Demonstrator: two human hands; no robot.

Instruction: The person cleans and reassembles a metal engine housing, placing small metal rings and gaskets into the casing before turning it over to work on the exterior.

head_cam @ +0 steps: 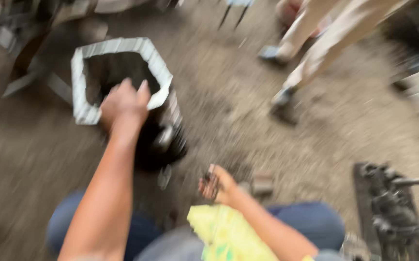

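Left arm stretched forward, left hand (124, 104) palm down, fingers curled over rim of housing (81, 82). Right hand (217, 185) nearer body, right of housing, fingers curled; grip blurred.

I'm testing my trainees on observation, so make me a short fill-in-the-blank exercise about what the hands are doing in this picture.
1. The left hand rests on the rim of a grey ____-sided metal housing.
2. The right hand holds a small ____ part.
3. A ____ cloth lies on the person's lap.
4. Another person's legs stand at the upper ____.

Missing words: six; dark; yellow; right
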